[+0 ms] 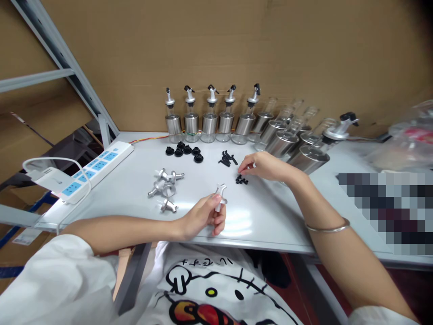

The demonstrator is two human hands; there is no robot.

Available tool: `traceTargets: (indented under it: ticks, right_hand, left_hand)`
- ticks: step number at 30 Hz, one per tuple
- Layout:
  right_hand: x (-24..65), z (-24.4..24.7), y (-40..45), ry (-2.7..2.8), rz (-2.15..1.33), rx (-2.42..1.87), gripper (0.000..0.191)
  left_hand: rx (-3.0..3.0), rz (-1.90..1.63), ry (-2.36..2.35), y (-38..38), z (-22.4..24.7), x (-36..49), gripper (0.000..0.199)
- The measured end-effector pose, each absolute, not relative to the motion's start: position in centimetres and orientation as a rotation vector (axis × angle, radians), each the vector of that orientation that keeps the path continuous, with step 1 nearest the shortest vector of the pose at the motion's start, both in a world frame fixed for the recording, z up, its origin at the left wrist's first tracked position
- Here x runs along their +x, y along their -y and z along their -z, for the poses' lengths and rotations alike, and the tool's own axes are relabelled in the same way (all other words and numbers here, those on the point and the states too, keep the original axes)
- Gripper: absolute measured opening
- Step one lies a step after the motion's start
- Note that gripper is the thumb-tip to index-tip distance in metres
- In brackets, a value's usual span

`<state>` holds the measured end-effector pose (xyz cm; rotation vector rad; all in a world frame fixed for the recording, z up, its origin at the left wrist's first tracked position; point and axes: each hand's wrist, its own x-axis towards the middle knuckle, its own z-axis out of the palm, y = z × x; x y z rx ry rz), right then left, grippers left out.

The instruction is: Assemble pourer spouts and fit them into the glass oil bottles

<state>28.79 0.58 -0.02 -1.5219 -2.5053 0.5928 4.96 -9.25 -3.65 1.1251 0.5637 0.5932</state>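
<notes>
A silver pourer spout (221, 189) is held upright between the thumb and fingers of my left hand (204, 214), over the table's front part. My right hand (260, 166) reaches down to a small pile of tiny black parts (241, 180). Its fingertips are pinched together at the pile's upper edge, and what lies between them is hidden. Just beyond that pile lie several black flip levers (227, 158). More silver spouts (165, 186) lie in a loose group left of my left hand. Farther back is a cluster of black ribbed stoppers (184, 150).
A row of steel-and-glass bottles with fitted pourers (209, 122) stands at the back. Open-necked bottles (282, 141) crowd the right, beside another bottle with a pourer (314, 155). A power strip (98, 166) with a plugged adapter lies left. Plastic bags (409, 135) are far right.
</notes>
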Motion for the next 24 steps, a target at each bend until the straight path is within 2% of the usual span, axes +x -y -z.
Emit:
traceTargets:
  ticks: [15,22,24]
  right_hand:
    - [27.9,0.3,-0.4,2.507,-0.337,-1.568,0.023]
    - [27.3,0.0,-0.1,2.430,-0.463,-1.469,0.014]
    - [27.1,-0.4,0.3,2.257,-0.653,-1.362,0.010]
  left_hand:
    - [1.110,-0.607,-0.562,9.2,3.9,5.0,0.057]
    - [1.138,-0.601,-0.567,9.2,4.0,5.0,0.058]
    - [1.135,-0.604,-0.566,9.1,4.1,5.0,0.059]
